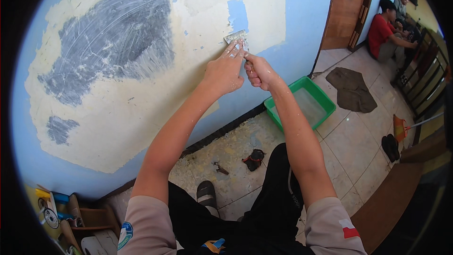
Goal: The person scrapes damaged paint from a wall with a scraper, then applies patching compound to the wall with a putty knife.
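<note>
My right hand (262,72) is closed around the handle of a scraper (235,36), whose flat, paint-caked blade rests against the wall. The fingers of my left hand (223,73) are stretched out and press on the back of the blade. Just above the blade edge lies a leftover strip of blue paint (238,14). Around it the wall (203,0) is stripped to a cream layer, and a large scratched grey patch (127,28) shows to the left. Whitish specks stick to both hands and forearms. Most of the scraper's handle is hidden in my right fist.
A green basin (325,109) with cloudy liquid stands by the wall. Paint flakes, a dark crumpled object (254,159) and a small brown piece (221,168) lie near my feet. A brown cloth (351,89) is on the tiles. Shelving (94,217) stands lower left; people (384,33) sit far right.
</note>
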`<state>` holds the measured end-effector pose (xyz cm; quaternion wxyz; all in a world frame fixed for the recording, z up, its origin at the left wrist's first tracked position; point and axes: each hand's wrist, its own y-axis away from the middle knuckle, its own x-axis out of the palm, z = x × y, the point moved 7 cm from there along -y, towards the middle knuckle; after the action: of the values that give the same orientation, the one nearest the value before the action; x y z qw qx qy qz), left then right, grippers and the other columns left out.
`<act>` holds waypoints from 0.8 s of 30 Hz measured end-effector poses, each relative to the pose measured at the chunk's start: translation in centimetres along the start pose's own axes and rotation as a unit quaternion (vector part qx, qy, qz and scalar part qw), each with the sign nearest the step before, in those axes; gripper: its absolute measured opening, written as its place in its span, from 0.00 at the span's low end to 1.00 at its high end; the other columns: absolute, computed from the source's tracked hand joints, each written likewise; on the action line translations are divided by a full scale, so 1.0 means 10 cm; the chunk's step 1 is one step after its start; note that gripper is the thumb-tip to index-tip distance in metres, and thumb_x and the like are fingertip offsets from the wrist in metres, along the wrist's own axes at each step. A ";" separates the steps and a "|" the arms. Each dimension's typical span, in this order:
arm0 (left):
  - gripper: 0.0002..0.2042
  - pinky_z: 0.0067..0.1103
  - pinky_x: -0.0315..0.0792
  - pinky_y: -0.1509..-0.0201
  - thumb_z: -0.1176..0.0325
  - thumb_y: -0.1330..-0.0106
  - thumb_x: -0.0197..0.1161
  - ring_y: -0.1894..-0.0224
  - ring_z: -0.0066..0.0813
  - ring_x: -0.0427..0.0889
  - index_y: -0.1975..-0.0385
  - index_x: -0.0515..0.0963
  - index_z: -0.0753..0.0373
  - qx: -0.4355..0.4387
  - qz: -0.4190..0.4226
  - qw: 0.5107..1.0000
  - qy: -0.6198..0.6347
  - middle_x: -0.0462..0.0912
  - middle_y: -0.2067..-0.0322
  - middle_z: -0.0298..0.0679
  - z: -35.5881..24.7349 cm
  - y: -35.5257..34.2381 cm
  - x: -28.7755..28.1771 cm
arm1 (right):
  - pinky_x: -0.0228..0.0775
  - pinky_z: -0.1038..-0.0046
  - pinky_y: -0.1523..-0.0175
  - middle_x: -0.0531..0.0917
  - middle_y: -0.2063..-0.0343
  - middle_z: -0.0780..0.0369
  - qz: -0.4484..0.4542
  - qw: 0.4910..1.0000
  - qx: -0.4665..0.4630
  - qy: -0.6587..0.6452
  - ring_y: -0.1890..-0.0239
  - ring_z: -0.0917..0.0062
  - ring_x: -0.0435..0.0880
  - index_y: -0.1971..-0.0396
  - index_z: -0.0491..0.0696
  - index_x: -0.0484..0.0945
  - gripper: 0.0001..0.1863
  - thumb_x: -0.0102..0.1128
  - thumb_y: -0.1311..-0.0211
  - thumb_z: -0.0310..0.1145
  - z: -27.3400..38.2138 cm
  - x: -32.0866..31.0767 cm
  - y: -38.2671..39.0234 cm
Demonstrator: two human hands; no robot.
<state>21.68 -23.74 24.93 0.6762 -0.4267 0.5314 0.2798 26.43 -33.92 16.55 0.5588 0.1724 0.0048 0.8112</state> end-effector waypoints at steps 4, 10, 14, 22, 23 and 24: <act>0.39 0.31 0.79 0.38 0.68 0.45 0.65 0.21 0.31 0.53 0.28 0.63 0.63 -0.004 -0.002 1.000 0.001 0.55 0.23 0.39 0.01 -0.01 0.00 | 0.39 0.76 0.85 0.56 0.90 0.73 0.003 1.000 -0.014 0.006 0.91 0.84 0.49 0.84 0.55 0.60 0.28 0.49 0.27 0.57 0.03 0.00 -0.01; 0.39 0.31 0.78 0.37 0.69 0.44 0.65 0.21 0.31 0.52 0.28 0.63 0.64 0.000 -0.004 1.000 -0.005 0.55 0.23 0.39 0.04 0.00 0.01 | 0.39 0.76 0.85 0.56 0.91 0.73 -0.005 1.000 -0.029 -0.010 0.91 0.84 0.48 0.84 0.56 0.60 0.29 0.48 0.26 0.58 -0.03 0.08 -0.10; 0.39 0.31 0.79 0.40 0.69 0.45 0.65 0.22 0.33 0.56 0.29 0.63 0.64 -0.011 -0.097 0.995 -0.019 0.57 0.24 0.40 0.03 -0.14 -0.35 | 0.37 0.76 0.85 0.55 0.91 0.73 0.062 0.987 -0.072 -0.128 0.91 0.85 0.46 0.84 0.57 0.58 0.29 0.47 0.26 0.59 0.31 0.34 -0.21; 0.38 0.31 0.80 0.40 0.68 0.44 0.68 0.22 0.32 0.56 0.30 0.64 0.66 -0.012 -0.064 0.997 -0.035 0.59 0.24 0.41 0.00 -0.03 -0.17 | 0.38 0.77 0.85 0.54 0.90 0.74 0.012 0.997 -0.047 -0.068 0.90 0.85 0.46 0.84 0.57 0.58 0.29 0.48 0.27 0.61 0.16 0.19 -0.10; 0.38 0.31 0.80 0.40 0.69 0.44 0.67 0.22 0.32 0.56 0.30 0.65 0.66 -0.013 -0.075 0.997 -0.030 0.59 0.24 0.41 -0.01 -0.05 -0.20 | 0.38 0.77 0.84 0.54 0.90 0.74 0.010 0.997 -0.047 -0.061 0.90 0.85 0.46 0.84 0.57 0.59 0.29 0.48 0.27 0.60 0.21 0.18 -0.08; 0.38 0.32 0.80 0.40 0.69 0.44 0.67 0.22 0.31 0.56 0.30 0.65 0.66 -0.014 -0.085 0.996 -0.024 0.59 0.24 0.41 -0.01 -0.06 -0.23 | 0.38 0.77 0.84 0.54 0.90 0.74 0.007 0.997 -0.048 -0.054 0.89 0.85 0.46 0.84 0.57 0.59 0.29 0.48 0.27 0.60 0.26 0.18 -0.07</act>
<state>21.53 -23.95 27.31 0.7044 -0.4728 0.4726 0.2385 27.26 -32.53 19.31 0.5600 0.1890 -0.0654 0.8040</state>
